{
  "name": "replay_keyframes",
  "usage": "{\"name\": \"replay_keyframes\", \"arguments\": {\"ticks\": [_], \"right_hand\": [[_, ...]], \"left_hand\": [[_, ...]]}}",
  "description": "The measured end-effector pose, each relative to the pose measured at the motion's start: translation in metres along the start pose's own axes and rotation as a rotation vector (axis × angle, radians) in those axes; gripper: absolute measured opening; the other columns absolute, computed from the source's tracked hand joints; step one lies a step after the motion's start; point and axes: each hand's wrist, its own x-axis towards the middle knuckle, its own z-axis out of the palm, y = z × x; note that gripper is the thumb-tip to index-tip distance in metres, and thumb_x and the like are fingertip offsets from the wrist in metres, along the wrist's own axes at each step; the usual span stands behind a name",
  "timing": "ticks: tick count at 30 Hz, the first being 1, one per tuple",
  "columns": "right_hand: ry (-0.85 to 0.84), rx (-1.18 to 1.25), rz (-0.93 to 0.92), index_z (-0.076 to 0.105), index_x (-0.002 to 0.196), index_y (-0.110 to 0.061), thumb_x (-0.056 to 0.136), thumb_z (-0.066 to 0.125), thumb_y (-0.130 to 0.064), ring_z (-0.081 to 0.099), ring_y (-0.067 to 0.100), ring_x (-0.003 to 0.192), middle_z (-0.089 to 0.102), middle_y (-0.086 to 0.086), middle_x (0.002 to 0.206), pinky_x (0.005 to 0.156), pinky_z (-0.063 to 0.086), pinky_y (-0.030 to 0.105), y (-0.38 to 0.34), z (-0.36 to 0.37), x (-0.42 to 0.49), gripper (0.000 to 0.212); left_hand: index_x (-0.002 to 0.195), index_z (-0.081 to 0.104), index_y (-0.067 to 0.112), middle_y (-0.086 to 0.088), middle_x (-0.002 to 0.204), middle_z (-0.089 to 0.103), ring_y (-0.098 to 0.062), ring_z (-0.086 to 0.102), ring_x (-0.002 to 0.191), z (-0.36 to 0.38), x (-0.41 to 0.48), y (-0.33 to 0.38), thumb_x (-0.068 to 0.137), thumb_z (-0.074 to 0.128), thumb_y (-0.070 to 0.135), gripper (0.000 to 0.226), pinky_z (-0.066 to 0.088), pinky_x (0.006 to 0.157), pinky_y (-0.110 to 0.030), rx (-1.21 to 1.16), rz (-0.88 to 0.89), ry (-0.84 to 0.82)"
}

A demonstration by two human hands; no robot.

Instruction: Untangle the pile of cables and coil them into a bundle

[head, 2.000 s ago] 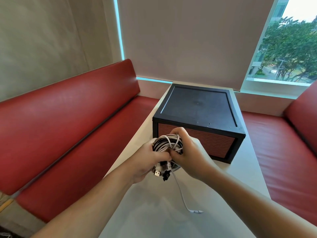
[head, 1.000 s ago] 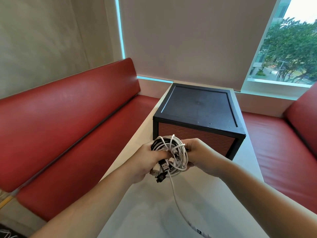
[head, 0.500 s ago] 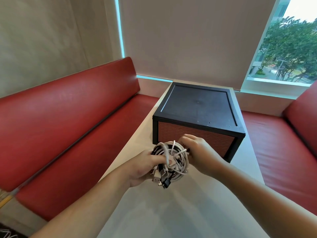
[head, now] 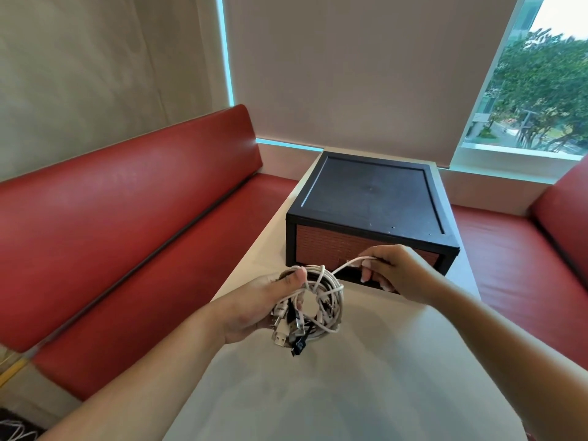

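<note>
Above the middle of the table [head: 350,393], the left hand [head: 254,308] curls round the cable bundle [head: 327,305], thumb pressed on top so loops stay together, while the right hand [head: 396,272] pinches the loose white end [head: 348,265], probably to wrap it round.

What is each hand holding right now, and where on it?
The left hand grips the cable coil at its left side, thumb on top; the right hand pinches a white strand running off the coil.
</note>
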Motion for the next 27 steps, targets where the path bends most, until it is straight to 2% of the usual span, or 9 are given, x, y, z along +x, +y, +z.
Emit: {"name": "replay_keyframes", "arguments": {"ticks": [3,7,10,14,16,18,21,25,27], "right_hand": [[-0.123,-0.107,-0.004,0.069,0.087,-0.023,0.098,0.052,-0.018,0.046,0.003,0.045,0.07,-0.003,0.072,0.047,0.038,0.016,-0.013,-0.023,-0.008,0.021],[-0.156,-0.191,0.02,0.066,0.081,-0.02,0.099,0.051,-0.023,0.049,0.006,0.045,0.064,-0.003,0.058,0.051,0.041,0.018,-0.038,-0.021,-0.015,0.024],[-0.148,-0.273,-0.017,0.061,0.076,-0.021,0.099,0.048,-0.026,0.058,0.008,0.05,0.067,-0.003,0.06,0.061,0.049,0.023,-0.062,-0.007,-0.024,0.027],[-0.118,-0.413,-0.106,0.061,0.081,-0.024,0.099,0.043,-0.028,0.062,0.007,0.062,0.068,-0.007,0.066,0.069,0.05,0.026,-0.086,0.014,-0.038,0.026],[-0.068,-0.471,-0.181,0.06,0.086,-0.024,0.099,0.04,-0.03,0.06,0.014,0.069,0.066,-0.006,0.071,0.071,0.049,0.034,-0.093,0.029,-0.044,0.025],[-0.031,-0.437,-0.235,0.053,0.083,-0.02,0.1,0.039,-0.032,0.056,0.021,0.071,0.06,-0.004,0.074,0.068,0.046,0.037,-0.097,0.046,-0.049,0.025],[0.007,-0.405,-0.242,0.042,0.076,-0.022,0.1,0.039,-0.032,0.053,0.024,0.068,0.054,-0.001,0.074,0.061,0.044,0.037,-0.096,0.069,-0.052,0.026],[0.064,-0.625,-0.27,0.043,0.083,-0.022,0.099,0.041,-0.027,0.061,0.029,0.072,0.06,0.003,0.082,0.058,0.044,0.033,-0.09,0.075,-0.051,0.016],[0.038,-0.716,-0.278,0.05,0.09,-0.02,0.099,0.041,-0.027,0.063,0.029,0.074,0.062,0.004,0.085,0.057,0.043,0.033,-0.09,0.073,-0.052,0.014]], "left_hand": [[0.098,0.069,0.023,0.0,0.082,0.06,-0.014,0.058,0.074,-0.006,0.006,-0.005,0.082,0.055,0.055,0.038,0.052,0.064,-0.025,0.017,0.021,0.158],[0.086,0.067,0.019,-0.01,0.079,0.045,-0.023,0.046,0.079,-0.002,0.018,-0.014,0.094,0.055,0.044,0.028,0.048,0.071,-0.031,-0.052,0.064,0.409],[0.087,0.073,0.023,-0.008,0.079,0.054,-0.022,0.052,0.079,0.001,0.027,-0.019,0.096,0.057,0.04,0.025,0.047,0.076,-0.036,-0.082,0.155,0.546],[0.091,0.07,0.018,-0.001,0.09,0.072,-0.018,0.067,0.084,0.008,0.033,-0.021,0.097,0.056,0.036,0.024,0.051,0.078,-0.032,-0.209,0.224,0.671],[0.097,0.069,0.015,-0.001,0.088,0.075,-0.016,0.071,0.083,0.017,0.033,-0.02,0.098,0.054,0.035,0.025,0.056,0.078,-0.032,-0.307,0.24,0.678],[0.099,0.067,0.012,-0.004,0.086,0.073,-0.017,0.068,0.079,0.028,0.032,-0.018,0.1,0.051,0.032,0.025,0.055,0.071,-0.031,-0.365,0.269,0.669],[0.105,0.065,0.011,-0.015,0.103,0.071,-0.025,0.066,0.088,0.04,0.031,-0.016,0.101,0.048,0.034,0.029,0.052,0.076,-0.034,-0.486,0.251,0.618],[0.124,0.062,0.011,-0.011,0.115,0.07,-0.02,0.065,0.092,0.044,0.028,-0.011,0.1,0.045,0.039,0.04,0.047,0.074,-0.028,-0.652,0.157,0.484],[0.123,0.064,0.012,-0.008,0.106,0.072,-0.016,0.065,0.08,0.045,0.022,-0.005,0.099,0.048,0.037,0.038,0.045,0.063,-0.024,-0.677,0.117,0.36]]}}
